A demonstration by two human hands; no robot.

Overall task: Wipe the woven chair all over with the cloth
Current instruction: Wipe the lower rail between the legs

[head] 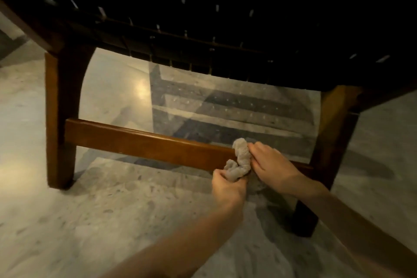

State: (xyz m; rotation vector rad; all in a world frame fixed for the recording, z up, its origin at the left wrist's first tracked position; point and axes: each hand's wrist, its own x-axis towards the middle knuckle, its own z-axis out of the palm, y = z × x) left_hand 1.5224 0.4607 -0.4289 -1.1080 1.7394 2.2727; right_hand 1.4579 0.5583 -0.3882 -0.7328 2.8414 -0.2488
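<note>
Two chair legs (pixel 59 119) flank crossbar (pixel 140 142); left hand (pixel 228 187), right hand (pixel 274 168) hold cloth (pixel 242 160).

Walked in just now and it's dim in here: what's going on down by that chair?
A person is wiping the woven chair's low wooden crossbar. Both hands hold a bunched grey cloth against the bar near its right end: the left hand grips the lower end, the right hand holds the upper part. The dark woven seat is above, over a stone floor.
</note>
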